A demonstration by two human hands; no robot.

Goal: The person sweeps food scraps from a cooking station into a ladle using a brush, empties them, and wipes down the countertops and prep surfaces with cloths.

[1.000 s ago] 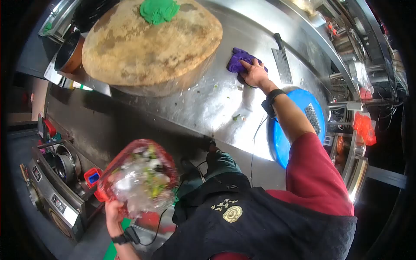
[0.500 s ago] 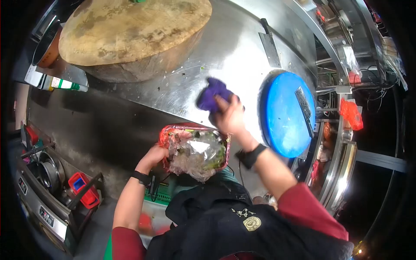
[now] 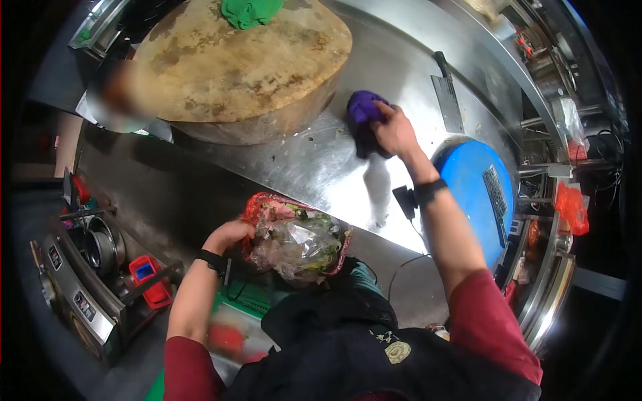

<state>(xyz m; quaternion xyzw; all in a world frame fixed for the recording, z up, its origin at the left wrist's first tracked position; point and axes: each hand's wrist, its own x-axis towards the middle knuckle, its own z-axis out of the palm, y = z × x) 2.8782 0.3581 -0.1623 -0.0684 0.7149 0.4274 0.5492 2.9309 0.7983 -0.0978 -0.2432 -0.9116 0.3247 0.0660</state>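
Note:
My right hand (image 3: 397,132) has its fingers closed on a bunched purple cloth (image 3: 365,107) resting on the steel worktop (image 3: 314,170). At the worktop's near edge, my left hand (image 3: 231,234) grips the left side of a red container (image 3: 257,202). Crumpled clear plastic (image 3: 294,250) fills much of that container, along with green vegetable scraps (image 3: 332,244). Small bits of debris dot the steel between the cloth and the thick round wooden chopping block (image 3: 247,73).
A green cloth (image 3: 253,11) lies on the block. To the right is a cleaver (image 3: 448,102), and a second cleaver (image 3: 495,200) rests on a round blue board (image 3: 468,200). Shelves with an orange-red bag (image 3: 572,208) line the right side. A red basket (image 3: 155,294) stands at lower left.
My right hand has moved the purple cloth forward and to the right over the worktop. The view has shifted, showing more of the green cloth. My left hand still holds the container.

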